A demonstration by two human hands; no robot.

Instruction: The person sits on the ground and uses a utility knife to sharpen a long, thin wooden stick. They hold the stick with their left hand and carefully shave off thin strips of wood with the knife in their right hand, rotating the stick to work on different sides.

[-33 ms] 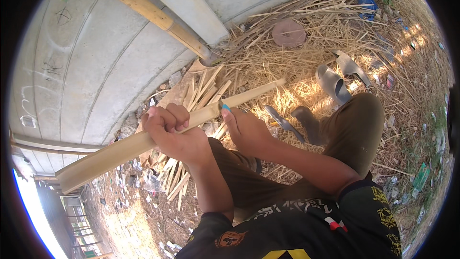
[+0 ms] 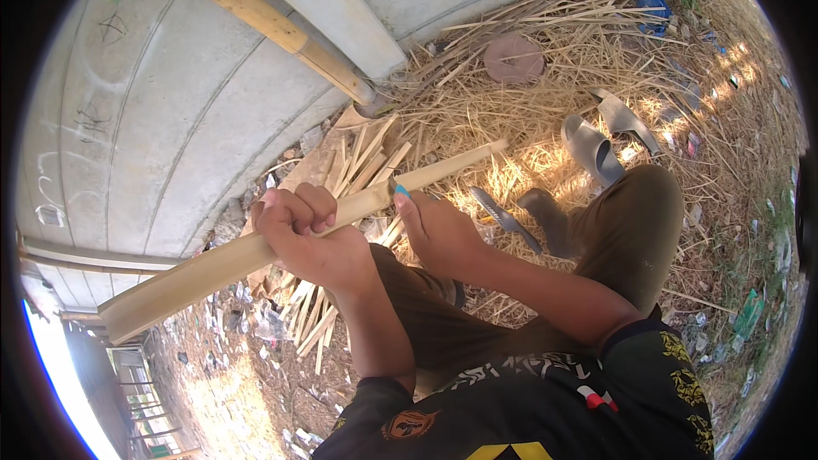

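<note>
From afar, I see the split bamboo length (image 2: 200, 283) held slanting over loose bamboo strips (image 2: 368, 153). The left grip (image 2: 302, 234) is closed around it, probably for steadiness; the right grip (image 2: 445, 237) is closed on a small blade (image 2: 392, 187) against it.

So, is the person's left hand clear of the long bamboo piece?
No, the left hand is closed on the bamboo piece, its fingers curled over it.

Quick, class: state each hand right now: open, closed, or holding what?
Left hand: closed around the long, pale tan bamboo strip.
Right hand: closed, small bright blue piece at its thumb; what it holds cannot be told.
</note>
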